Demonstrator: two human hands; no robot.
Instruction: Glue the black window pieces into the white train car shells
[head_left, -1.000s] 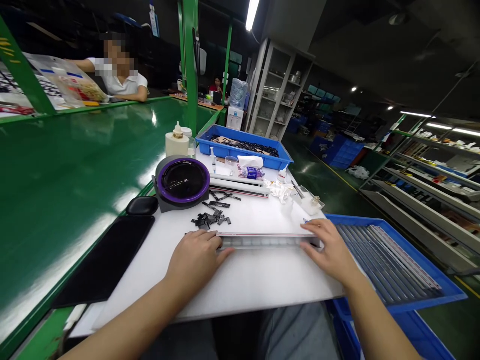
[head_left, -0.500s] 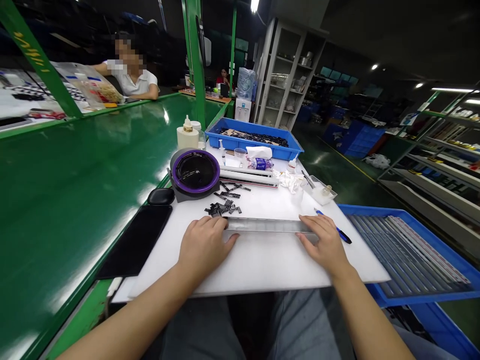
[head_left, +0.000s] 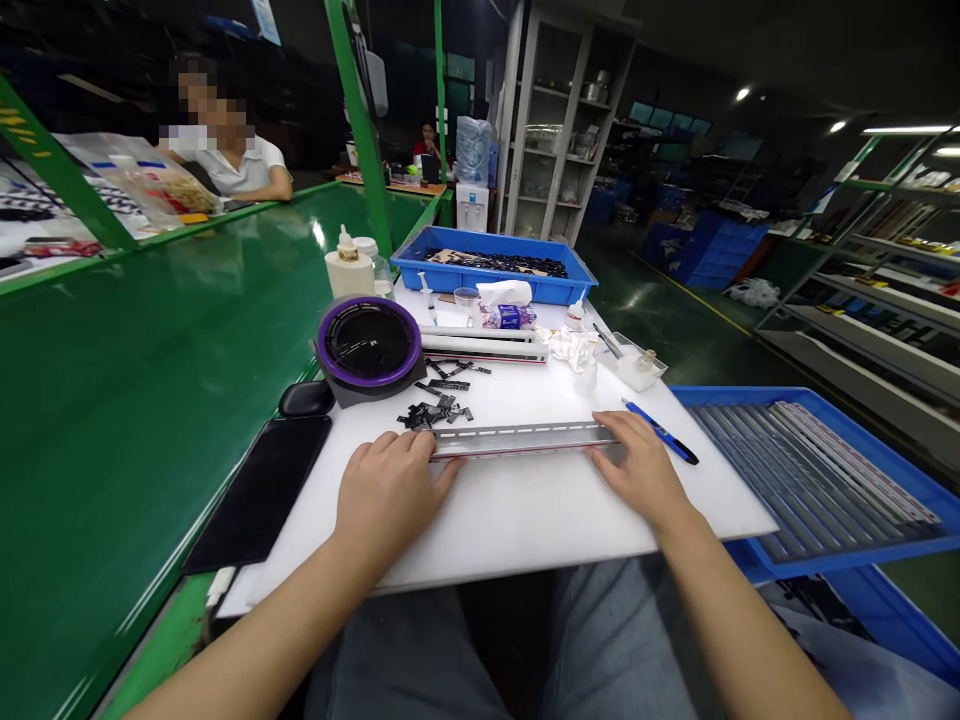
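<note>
Two hands, one metal strip, worked left to right. Black mat at far left, on the board's edge. Left hand next: fingers curled over the strip's left end, thumb at its near side, so narrow grip on the strip. Small black pieces heaped just beyond that end. Metal strip runs crosswise over the white board: long, straight, silver-gray, row of pale slots along the far edge, thin red line along the near one. Right hand pinches the right end, fingers over the far side, thumb near side. Blue pen lies just right of it; blue tray of rods beyond. Both strip ends hidden by fingers; underside unseen, can't tell if it touches the board. Forearms cut off at the bottom edge.
</note>
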